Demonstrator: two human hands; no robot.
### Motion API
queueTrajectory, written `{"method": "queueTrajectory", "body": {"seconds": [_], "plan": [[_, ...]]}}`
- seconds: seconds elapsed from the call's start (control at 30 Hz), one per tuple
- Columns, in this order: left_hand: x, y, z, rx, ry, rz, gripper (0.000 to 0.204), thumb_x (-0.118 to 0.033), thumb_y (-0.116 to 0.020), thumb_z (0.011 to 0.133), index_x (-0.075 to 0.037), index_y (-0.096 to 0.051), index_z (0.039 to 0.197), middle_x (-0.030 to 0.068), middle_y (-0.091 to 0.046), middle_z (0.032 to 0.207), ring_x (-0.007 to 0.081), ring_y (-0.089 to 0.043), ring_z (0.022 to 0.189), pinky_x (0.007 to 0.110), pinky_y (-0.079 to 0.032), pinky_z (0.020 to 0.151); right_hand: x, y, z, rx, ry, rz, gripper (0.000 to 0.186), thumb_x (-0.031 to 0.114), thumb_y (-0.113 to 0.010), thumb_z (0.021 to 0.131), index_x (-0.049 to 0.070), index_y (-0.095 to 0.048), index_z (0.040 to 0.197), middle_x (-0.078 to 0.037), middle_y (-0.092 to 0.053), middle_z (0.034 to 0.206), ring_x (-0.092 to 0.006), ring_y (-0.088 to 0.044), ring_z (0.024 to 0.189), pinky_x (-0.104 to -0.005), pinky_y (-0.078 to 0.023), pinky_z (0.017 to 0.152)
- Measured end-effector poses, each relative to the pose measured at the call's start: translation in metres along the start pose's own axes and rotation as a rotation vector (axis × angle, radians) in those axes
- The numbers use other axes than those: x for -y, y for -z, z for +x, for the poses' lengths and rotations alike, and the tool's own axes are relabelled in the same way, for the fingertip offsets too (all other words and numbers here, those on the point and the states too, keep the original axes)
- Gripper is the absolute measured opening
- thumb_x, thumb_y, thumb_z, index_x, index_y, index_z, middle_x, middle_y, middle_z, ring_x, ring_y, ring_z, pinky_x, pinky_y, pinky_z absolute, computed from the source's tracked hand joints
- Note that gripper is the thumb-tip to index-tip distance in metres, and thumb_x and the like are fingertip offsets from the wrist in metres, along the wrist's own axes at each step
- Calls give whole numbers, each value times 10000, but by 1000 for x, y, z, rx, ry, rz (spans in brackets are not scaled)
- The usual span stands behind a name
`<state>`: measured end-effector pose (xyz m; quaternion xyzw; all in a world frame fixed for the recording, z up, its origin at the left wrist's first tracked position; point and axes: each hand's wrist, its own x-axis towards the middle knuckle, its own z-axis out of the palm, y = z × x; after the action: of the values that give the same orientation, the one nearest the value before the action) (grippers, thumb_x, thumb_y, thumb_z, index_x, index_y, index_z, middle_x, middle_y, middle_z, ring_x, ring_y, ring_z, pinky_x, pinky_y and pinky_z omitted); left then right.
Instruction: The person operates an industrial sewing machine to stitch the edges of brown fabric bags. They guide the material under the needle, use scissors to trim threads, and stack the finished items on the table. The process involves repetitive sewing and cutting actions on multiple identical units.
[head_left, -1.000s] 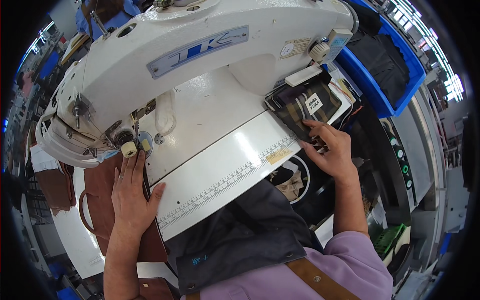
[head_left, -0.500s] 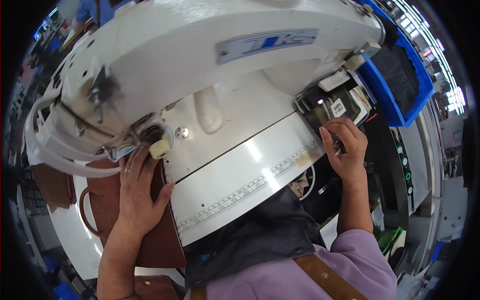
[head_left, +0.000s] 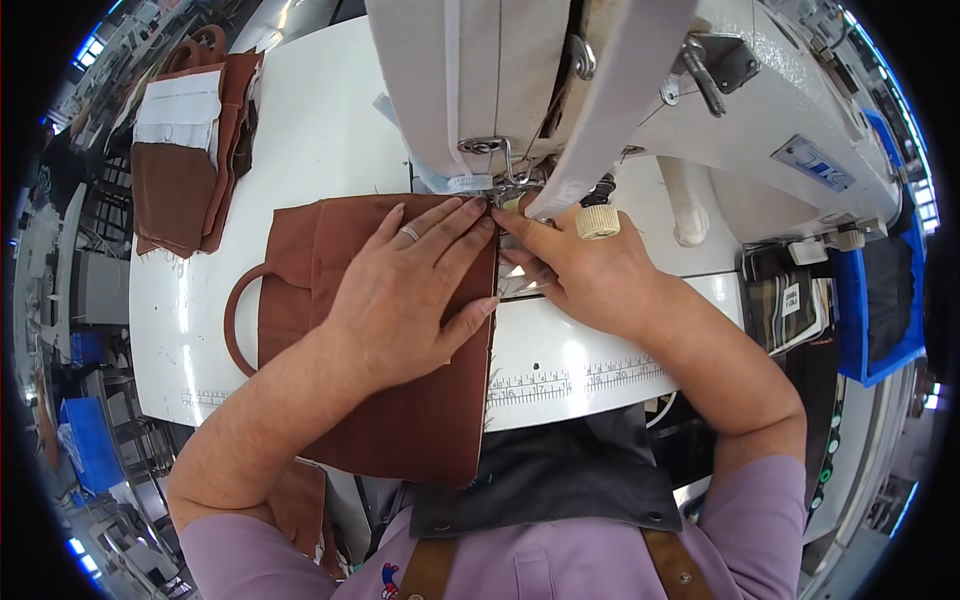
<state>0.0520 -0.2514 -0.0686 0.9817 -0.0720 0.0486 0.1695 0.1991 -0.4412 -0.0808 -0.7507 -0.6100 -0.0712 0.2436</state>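
Note:
A reddish-brown fabric bag piece (head_left: 400, 425) with a looped handle (head_left: 232, 320) lies on the white sewing machine bed. My left hand (head_left: 405, 285) rests flat on it, fingers stretched toward the presser foot (head_left: 510, 186). At the piece's right edge, close to the presser foot, my right hand (head_left: 590, 265) has its fingers curled and the tips at the fabric edge. The machine's white lever and a cream knob (head_left: 598, 221) partly hide that hand. Where the needle meets the fabric is hidden by fingertips and machine parts.
A stack of brown pieces (head_left: 185, 195) with a white sheet lies at the far left of the table. The sewing machine arm (head_left: 770, 110) looms over the bed. A blue crate (head_left: 880, 300) with dark cloth stands at the right. More brown fabric (head_left: 297, 500) sits below the table edge.
My view has swung left. My right hand has come from beside the machine's right end to the fabric edge by the presser foot. My left hand stays on the brown piece.

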Motion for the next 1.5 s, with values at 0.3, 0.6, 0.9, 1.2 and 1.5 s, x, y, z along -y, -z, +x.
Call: {"method": "queueTrajectory", "body": {"seconds": [0.3, 0.6, 0.9, 1.2, 1.5], "plan": [[51, 10, 12, 7, -278, -127, 665, -320, -770, 826, -32, -607, 1403, 169, -546, 1482, 359, -516, 1375, 541, -350, 1215, 1, 0, -1, -46, 9, -36, 273, 229, -759, 885, 88, -761, 1119, -131, -676, 899, -302, -686, 783, -426, -561, 650], [47, 6, 10, -20, -257, -35, 677, -349, -771, 826, -49, -614, 1413, 157, -563, 1482, 349, -552, 1351, 539, -391, 1172, 0, -1, 2, -78, 6, -56, 263, 225, -766, 872, 88, -765, 1097, -120, -674, 888, -300, -686, 790, -434, -557, 654], [27, 0, 10, -86, -138, 38, 665, -331, -754, 847, -39, -606, 1426, 192, -545, 1500, 391, -527, 1369, 516, -396, 1160, -4, 0, 0, -16, -53, -83, 289, 225, -778, 847, 92, -747, 1101, -125, -638, 884, -317, -680, 791, -446, -552, 661], [10, -15, 4, -120, -5, 61, 641, -373, -720, 904, -91, -572, 1461, 210, -514, 1526, 390, -446, 1460, 652, -250, 1219, -10, -7, -3, -1, -54, -51, 266, 226, -765, 873, 98, -743, 1106, -141, -602, 976, -325, -682, 838, -470, -559, 697], [4, -18, 7, -148, 25, 110, 648, -334, -709, 911, -111, -540, 1496, 222, -500, 1536, 410, -416, 1476, 644, -217, 1233, -10, -6, -8, -119, -7, -127, 148, 219, -702, 871, 91, -696, 945, -91, -619, 932, -293, -702, 780, -427, -580, 643]]}}
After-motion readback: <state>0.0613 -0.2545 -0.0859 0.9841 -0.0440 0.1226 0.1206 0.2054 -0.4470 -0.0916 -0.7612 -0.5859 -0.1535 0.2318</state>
